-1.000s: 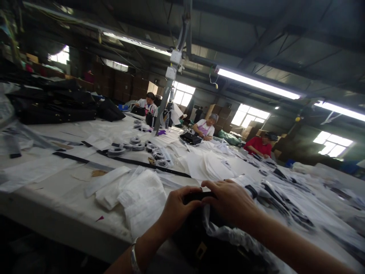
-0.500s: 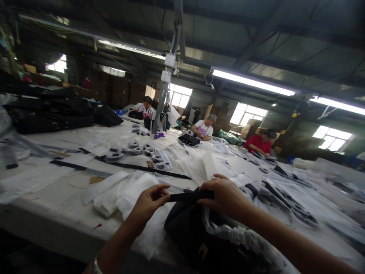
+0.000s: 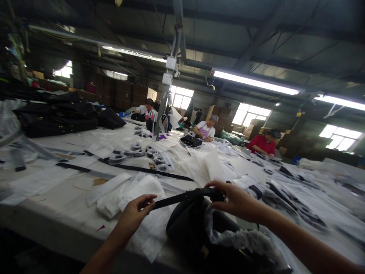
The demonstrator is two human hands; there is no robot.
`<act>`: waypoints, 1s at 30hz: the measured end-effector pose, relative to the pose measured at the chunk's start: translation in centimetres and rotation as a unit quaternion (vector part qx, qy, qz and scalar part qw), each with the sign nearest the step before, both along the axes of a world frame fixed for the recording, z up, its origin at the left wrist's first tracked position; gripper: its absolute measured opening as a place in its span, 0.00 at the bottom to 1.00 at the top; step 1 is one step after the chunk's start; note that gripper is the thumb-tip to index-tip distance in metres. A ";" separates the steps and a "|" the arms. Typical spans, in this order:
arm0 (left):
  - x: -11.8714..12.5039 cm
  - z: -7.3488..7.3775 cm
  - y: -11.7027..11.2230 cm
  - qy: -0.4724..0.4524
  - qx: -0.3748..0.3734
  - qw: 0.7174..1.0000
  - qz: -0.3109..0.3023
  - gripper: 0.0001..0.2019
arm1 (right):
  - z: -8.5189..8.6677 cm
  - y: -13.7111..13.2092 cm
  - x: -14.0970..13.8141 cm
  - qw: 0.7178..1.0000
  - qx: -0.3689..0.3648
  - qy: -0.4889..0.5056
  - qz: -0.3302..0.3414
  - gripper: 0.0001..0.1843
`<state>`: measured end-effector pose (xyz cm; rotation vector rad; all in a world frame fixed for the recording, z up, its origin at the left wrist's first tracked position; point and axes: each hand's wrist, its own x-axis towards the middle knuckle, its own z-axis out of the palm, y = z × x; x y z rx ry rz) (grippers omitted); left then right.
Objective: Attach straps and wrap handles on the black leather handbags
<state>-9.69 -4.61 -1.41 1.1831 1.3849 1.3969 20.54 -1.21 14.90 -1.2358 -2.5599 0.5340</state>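
A black strap (image 3: pixel 182 197) stretches between my two hands above a black bag (image 3: pixel 188 232). My left hand (image 3: pixel 133 214) pinches the strap's left end between thumb and fingers. Toward the other end, my right hand (image 3: pixel 236 199) has its fingers closed around the strap, hiding that end. The bag rests at the table's near edge, with a gold-coloured clasp (image 3: pixel 204 251) low on its front. Crumpled clear plastic (image 3: pixel 239 239) bulges from the bag's top. White wrapping sheets (image 3: pixel 142 190) lie just beyond my left hand.
Coiled, wrapped straps (image 3: pixel 137 150) and a long black strap (image 3: pixel 154 172) lie on the white table (image 3: pixel 71 201). Black bags (image 3: pixel 59 118) are piled at left. A metal post (image 3: pixel 162 110) rises mid-table. Several co-workers sit across, one in red (image 3: pixel 261 144). Wrapped straps (image 3: pixel 291 198) cover the right.
My hands have moved apart, the left one leftward and the right one rightward. More of the strap now shows between them. The view has shifted slightly.
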 end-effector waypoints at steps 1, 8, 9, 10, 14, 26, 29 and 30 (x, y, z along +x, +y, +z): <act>0.1 0.1 0.1 0.010 0.002 1.000 0.003 0.22 | -0.1 -0.1 0.4 1.000 -0.001 0.002 -0.006 0.22; -1.1 0.1 0.6 0.056 0.023 0.997 0.044 0.22 | -0.1 -0.8 1.1 0.998 -0.006 0.067 -0.013 0.27; -1.4 0.0 0.6 0.059 0.024 0.997 0.052 0.22 | 0.0 -0.7 1.2 0.997 -0.009 0.079 -0.014 0.26; -1.8 -0.2 0.6 0.062 0.026 0.996 0.058 0.22 | 0.2 -0.5 1.4 0.996 -0.010 0.087 -0.015 0.24; -2.3 -0.9 0.7 0.107 0.016 0.994 0.013 0.21 | 0.9 0.4 2.5 0.996 -0.001 0.085 -0.013 0.21; 8.0 8.7 2.3 0.262 0.290 0.918 -0.063 0.16 | 1.9 -0.6 1.5 0.969 0.225 0.094 0.046 0.24; 10.2 11.5 2.9 0.243 0.291 0.906 -0.189 0.16 | 1.9 -0.7 1.3 0.956 0.272 0.071 0.086 0.24; 10.6 12.0 3.1 0.236 0.283 0.902 -0.228 0.16 | 2.0 -0.6 1.5 0.951 0.289 0.052 0.096 0.24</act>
